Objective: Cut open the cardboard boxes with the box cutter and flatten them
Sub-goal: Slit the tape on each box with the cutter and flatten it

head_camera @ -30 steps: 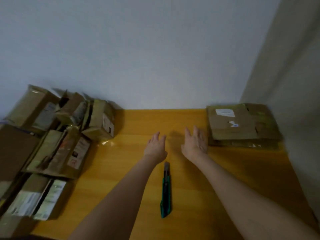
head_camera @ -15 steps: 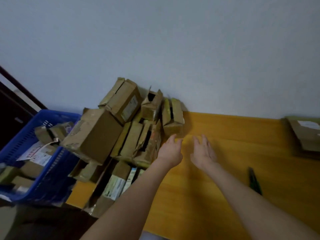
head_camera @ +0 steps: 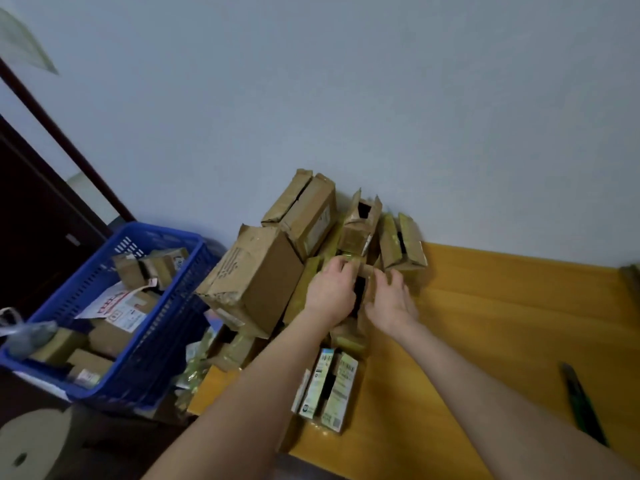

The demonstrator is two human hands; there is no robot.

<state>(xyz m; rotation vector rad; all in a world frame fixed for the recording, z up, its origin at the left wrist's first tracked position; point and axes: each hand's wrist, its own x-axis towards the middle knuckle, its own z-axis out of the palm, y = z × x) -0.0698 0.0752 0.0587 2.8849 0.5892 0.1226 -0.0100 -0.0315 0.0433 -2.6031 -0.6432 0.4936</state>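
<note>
1. Holding a small box (head_camera: 366, 271) with the left hand (head_camera: 329, 292), fingers bent over its top edge.
2. Holding the same small box from the other side with the right hand (head_camera: 393, 303), fingers bent against it.
3. Between the two hands, a dark open gap in the small box.
4. All around the small box, a pile of boxes (head_camera: 346, 237) pushed up against the wall (head_camera: 381, 98).
5. Just left of the left hand, a big box (head_camera: 252, 275), tilted and a bit crushed.
6. Behind the hands, more brown boxes, one with its top flaps open.
7. Under the left arm, flat boxes with white labels (head_camera: 332, 386), lying at the near end of the pile.
8. Under everything, a yellow wooden table (head_camera: 485, 306).
9. Far off to the right on the table, the green box cutter (head_camera: 581, 407), lying flat, well apart from both hands, touched by no hand.
10. Off the left end of the table, a blue basket (head_camera: 166, 327) with more boxes and papers inside.
</note>
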